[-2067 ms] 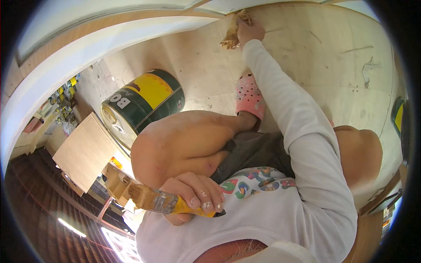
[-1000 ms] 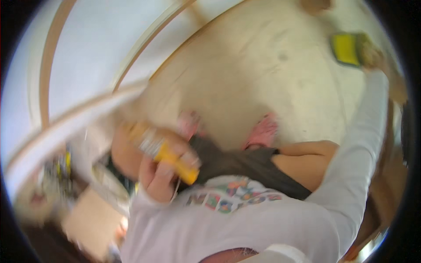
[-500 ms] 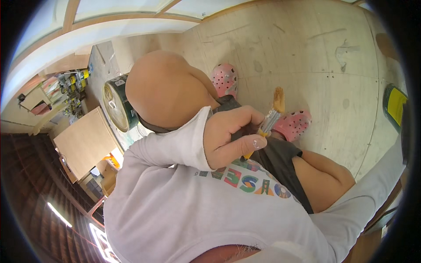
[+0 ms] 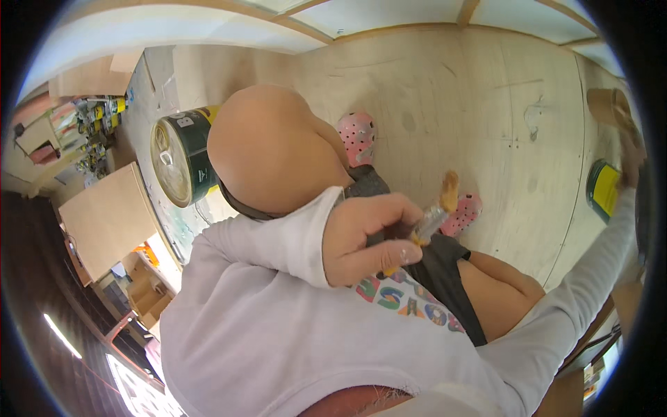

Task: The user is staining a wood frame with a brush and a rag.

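In my left hand (image 4: 372, 240), fingers curled round its handle, is a small paintbrush (image 4: 450, 192) with tan bristles. Its bristle end points up and away over the pale floor. My right arm stretches far to the right, and my right hand (image 4: 631, 161) sits at the dark rim of the picture, blurred. Just above it stands a brown cup (image 4: 606, 105), and beside it a dark can with a yellow label (image 4: 603, 189). Whether the right hand touches the cup cannot be made out, as its fingers are smeared.
A large green can (image 4: 182, 156) with a ring-pull lid is beside my left knee. Pink clogs (image 4: 358, 137) are on the pale wooden floor (image 4: 479, 90). A wood-framed panel (image 4: 389, 14) runs along the far side. A wooden board (image 4: 108, 219) and more cans (image 4: 97, 115) lie to the left.
My right hand has come into view at the far right, near the cup. The paintbrush in my left hand has shifted slightly down and right. The view has turned slightly, showing more of the cup.
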The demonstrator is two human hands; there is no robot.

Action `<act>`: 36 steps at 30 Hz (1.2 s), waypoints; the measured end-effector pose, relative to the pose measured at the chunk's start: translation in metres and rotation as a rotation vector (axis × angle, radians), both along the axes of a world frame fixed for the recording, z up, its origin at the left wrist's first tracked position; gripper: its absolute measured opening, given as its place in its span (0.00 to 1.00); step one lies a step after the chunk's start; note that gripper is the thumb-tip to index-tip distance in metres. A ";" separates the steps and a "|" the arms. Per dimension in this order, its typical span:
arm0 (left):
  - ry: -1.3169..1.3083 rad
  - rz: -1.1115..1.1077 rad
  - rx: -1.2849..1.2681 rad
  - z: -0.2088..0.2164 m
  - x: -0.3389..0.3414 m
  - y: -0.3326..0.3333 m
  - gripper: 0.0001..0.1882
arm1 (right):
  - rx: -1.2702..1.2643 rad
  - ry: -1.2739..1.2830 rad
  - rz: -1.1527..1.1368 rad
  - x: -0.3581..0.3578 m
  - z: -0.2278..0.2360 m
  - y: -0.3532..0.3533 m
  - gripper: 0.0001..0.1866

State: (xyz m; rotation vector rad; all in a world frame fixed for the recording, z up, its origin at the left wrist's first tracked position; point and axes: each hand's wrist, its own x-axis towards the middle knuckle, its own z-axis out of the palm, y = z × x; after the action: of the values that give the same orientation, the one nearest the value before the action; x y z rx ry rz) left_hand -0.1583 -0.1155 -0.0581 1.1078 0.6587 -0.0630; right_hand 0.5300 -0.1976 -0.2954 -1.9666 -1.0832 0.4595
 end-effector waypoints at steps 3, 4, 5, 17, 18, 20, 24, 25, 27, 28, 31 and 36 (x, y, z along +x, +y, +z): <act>-0.140 0.061 0.012 0.000 -0.017 0.000 0.13 | -0.255 0.071 0.444 -0.169 -0.016 0.102 0.21; -0.155 0.065 -0.005 0.000 -0.025 0.002 0.13 | -0.287 0.129 0.605 -0.238 -0.027 0.129 0.21; -0.174 0.092 0.009 0.002 -0.032 0.004 0.13 | -0.327 0.272 0.659 -0.308 -0.039 0.151 0.20; -0.259 0.331 -0.068 0.003 -0.123 0.031 0.13 | -0.293 1.358 -0.110 -0.670 -0.126 0.265 0.19; -0.307 0.344 -0.052 0.002 -0.127 0.031 0.13 | -0.273 1.313 -0.147 -0.673 -0.130 0.272 0.21; -0.359 0.355 -0.032 0.000 -0.134 0.032 0.13 | -0.322 1.281 -0.110 -0.674 -0.129 0.289 0.21; -0.345 0.344 -0.073 -0.004 -0.146 0.037 0.14 | -0.324 1.471 -0.301 -0.676 -0.102 0.297 0.19; -0.344 0.301 -0.082 -0.005 -0.149 0.040 0.14 | -0.347 1.487 -0.301 -0.676 -0.096 0.291 0.19; -0.379 0.308 -0.060 -0.007 -0.153 0.043 0.14 | -0.386 1.372 -0.142 -0.676 -0.088 0.279 0.16; -0.397 0.311 -0.017 -0.008 -0.154 0.044 0.14 | -0.408 1.353 -0.170 -0.677 -0.088 0.278 0.16; -0.390 0.317 -0.074 -0.007 -0.155 0.043 0.13 | -0.337 1.438 -0.197 -0.676 -0.095 0.284 0.15; -0.361 0.314 -0.101 -0.004 -0.150 0.047 0.13 | -0.298 1.573 -0.154 -0.670 -0.101 0.296 0.14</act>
State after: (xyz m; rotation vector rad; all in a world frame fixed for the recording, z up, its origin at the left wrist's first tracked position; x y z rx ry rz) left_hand -0.3081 -0.0687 -0.0624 0.8781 0.4909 0.3623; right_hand -0.1399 0.0986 -0.3960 -1.2063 0.1696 1.7111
